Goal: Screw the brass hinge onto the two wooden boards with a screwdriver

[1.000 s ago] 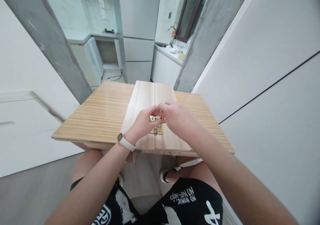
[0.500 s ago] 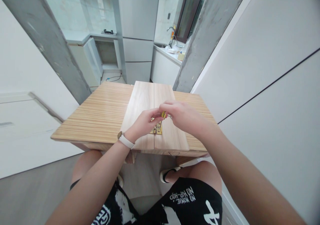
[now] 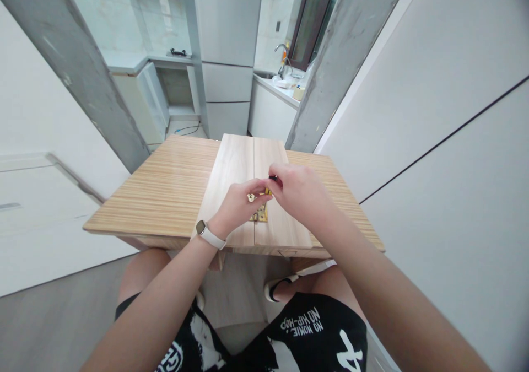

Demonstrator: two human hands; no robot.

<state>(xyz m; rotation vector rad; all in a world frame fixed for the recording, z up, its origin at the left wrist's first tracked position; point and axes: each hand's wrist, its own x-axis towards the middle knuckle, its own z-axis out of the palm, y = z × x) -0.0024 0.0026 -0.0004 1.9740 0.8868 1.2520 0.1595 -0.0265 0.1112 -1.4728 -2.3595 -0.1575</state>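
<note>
My left hand point(image 3: 236, 205), wearing a watch point(image 3: 201, 228) with a pale strap, pinches a small yellow-and-dark piece point(image 3: 268, 190) too small to name. My right hand point(image 3: 298, 187) meets it there, its fingers closed on a small black object point(image 3: 273, 178) mostly covered by them. Under the left fingers a brass-coloured hinge point(image 3: 261, 214) lies by the seam of two pale boards point(image 3: 231, 165), partly hidden. A shiny gold patch point(image 3: 251, 197) shows between the left thumb and forefinger; whether it belongs to the hinge I cannot tell.
The boards rest side by side on a striped wooden table point(image 3: 165, 184). My knees are under its near edge. White panels flank both sides. Beyond stand a fridge point(image 3: 227, 80) and a counter with a faucet point(image 3: 282, 58).
My right hand has turned, its fingers curling in closer to the left fingertips. The black object now shows between its fingers, and less of the yellow piece is visible.
</note>
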